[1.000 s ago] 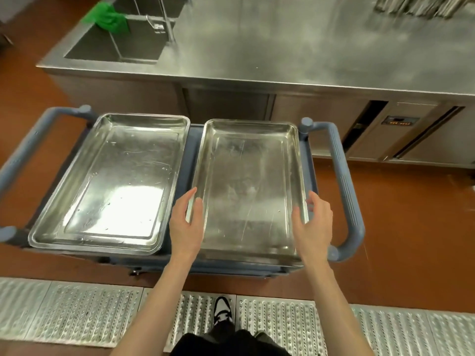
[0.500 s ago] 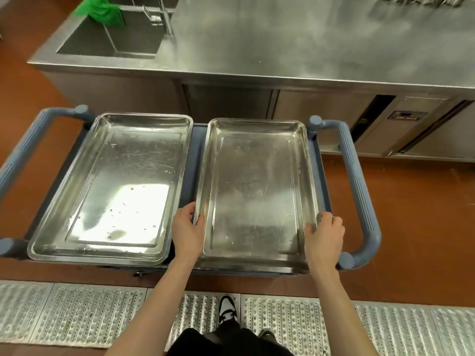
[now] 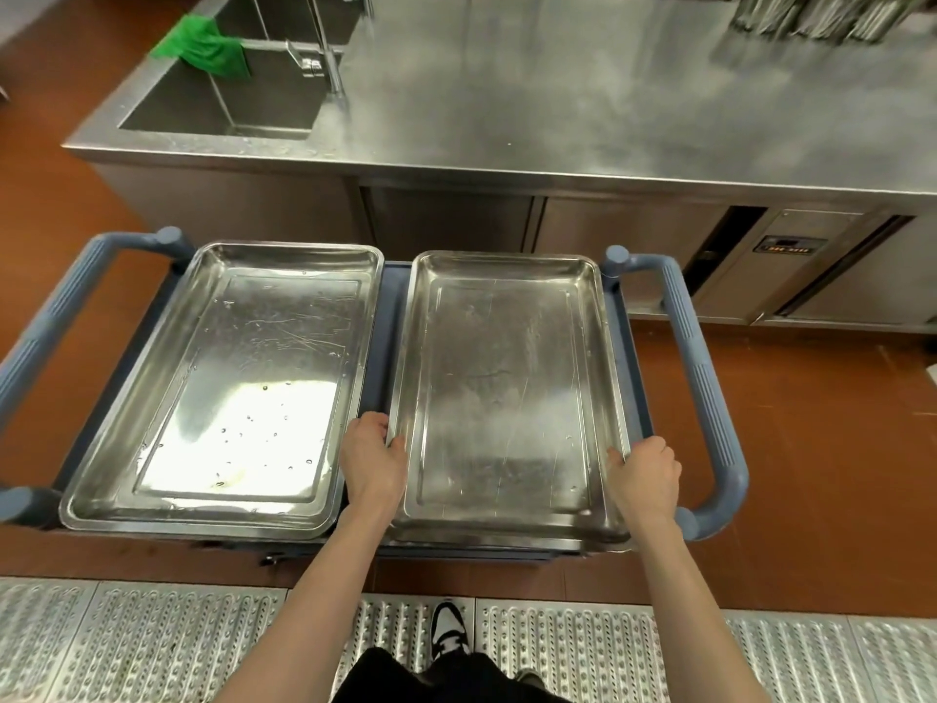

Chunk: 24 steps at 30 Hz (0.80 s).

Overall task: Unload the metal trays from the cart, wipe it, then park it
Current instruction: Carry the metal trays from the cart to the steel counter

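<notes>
Two shallow metal trays lie side by side on a blue cart (image 3: pixel 393 317) with grey-blue handles at both ends. The left tray (image 3: pixel 238 378) has water drops in it. My left hand (image 3: pixel 372 461) grips the left rim of the right tray (image 3: pixel 507 393) near its front corner, thumb over the edge. On the opposite rim, my right hand (image 3: pixel 646 474) grips the same tray, fingers curled round the edge. The tray's front end sits a little above the cart's edge.
Beyond the cart stands a steel counter (image 3: pixel 608 109) with a sink (image 3: pixel 228 104) at its left and a green cloth (image 3: pixel 203 48) draped over the sink's divider. Metal containers (image 3: pixel 816 15) stand at the counter's far right. Perforated metal floor grating (image 3: pixel 152 646) lies under my feet.
Both hands went from hovering open beside the right tray to closing on its two long rims. The view has tilted up slightly.
</notes>
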Each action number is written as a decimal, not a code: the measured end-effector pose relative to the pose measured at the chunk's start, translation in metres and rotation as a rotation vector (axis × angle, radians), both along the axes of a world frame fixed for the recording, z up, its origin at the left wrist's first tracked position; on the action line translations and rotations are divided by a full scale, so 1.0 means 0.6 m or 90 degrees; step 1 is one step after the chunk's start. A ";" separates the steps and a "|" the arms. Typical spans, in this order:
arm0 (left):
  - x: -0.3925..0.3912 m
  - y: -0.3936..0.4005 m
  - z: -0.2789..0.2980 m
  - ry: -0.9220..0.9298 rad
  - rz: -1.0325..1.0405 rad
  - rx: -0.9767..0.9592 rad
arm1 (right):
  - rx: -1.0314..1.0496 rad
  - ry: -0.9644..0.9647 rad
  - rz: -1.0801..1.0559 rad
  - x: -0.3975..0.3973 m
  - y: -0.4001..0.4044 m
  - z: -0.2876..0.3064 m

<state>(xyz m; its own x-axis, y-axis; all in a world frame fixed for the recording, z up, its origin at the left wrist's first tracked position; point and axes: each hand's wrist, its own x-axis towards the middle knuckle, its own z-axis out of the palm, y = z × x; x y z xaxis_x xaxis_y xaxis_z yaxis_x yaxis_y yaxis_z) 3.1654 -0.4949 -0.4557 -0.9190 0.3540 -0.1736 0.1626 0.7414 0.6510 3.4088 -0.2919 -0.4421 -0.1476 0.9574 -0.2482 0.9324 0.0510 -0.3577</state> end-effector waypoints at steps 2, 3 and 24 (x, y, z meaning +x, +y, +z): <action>-0.004 0.001 0.001 -0.011 -0.006 -0.008 | -0.016 -0.009 0.005 -0.001 0.001 0.002; -0.006 0.001 0.001 -0.016 -0.010 -0.016 | -0.022 -0.015 0.006 -0.002 0.000 0.004; 0.000 0.001 0.027 -0.033 0.000 0.003 | 0.029 0.121 -0.040 -0.010 -0.038 0.023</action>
<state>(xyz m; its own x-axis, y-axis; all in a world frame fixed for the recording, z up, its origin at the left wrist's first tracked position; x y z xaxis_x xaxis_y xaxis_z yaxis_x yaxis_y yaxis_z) 3.1653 -0.4941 -0.4394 -0.9090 0.3546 -0.2192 0.1282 0.7381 0.6624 3.4028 -0.3146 -0.4284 -0.1278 0.9758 -0.1772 0.8503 0.0159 -0.5260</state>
